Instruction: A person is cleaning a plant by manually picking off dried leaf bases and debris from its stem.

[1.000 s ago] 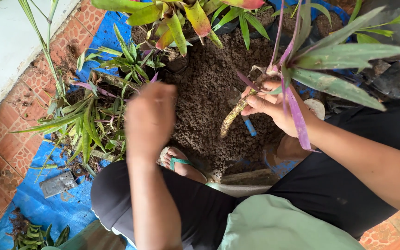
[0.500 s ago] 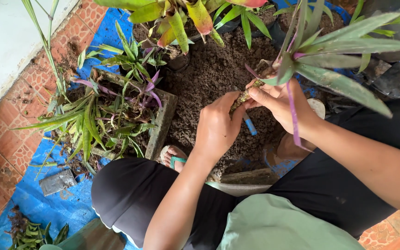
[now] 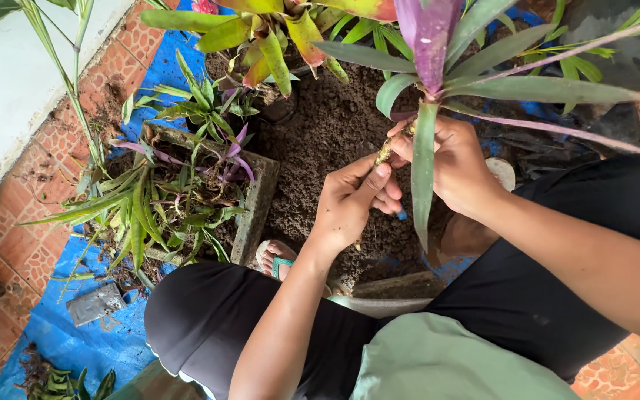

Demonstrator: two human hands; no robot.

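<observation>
A plant with long green and purple leaves [image 3: 438, 67] and a bare, scaly stem [image 3: 384, 153] hangs over a heap of dark soil [image 3: 327, 141]. My right hand [image 3: 450, 163] grips the stem just under the leaves. My left hand [image 3: 353, 200] closes around the lower part of the same stem, thumb pressed on it. The stem's lower end is hidden behind my left hand. A small blue object [image 3: 401, 215] lies on the soil beneath my fingers, mostly covered.
A grey rectangular planter [image 3: 257, 207] full of green and purple plants stands at the left. A blue tarp [image 3: 90, 333] covers reddish floor tiles [image 3: 9, 222]. Potted plants [image 3: 275, 37] crowd the far side. My sandalled foot [image 3: 283, 259] rests by the soil.
My left hand came from over the planter to the stem and took hold of it. My right hand raised and turned the plant, so the leaves now spread higher.
</observation>
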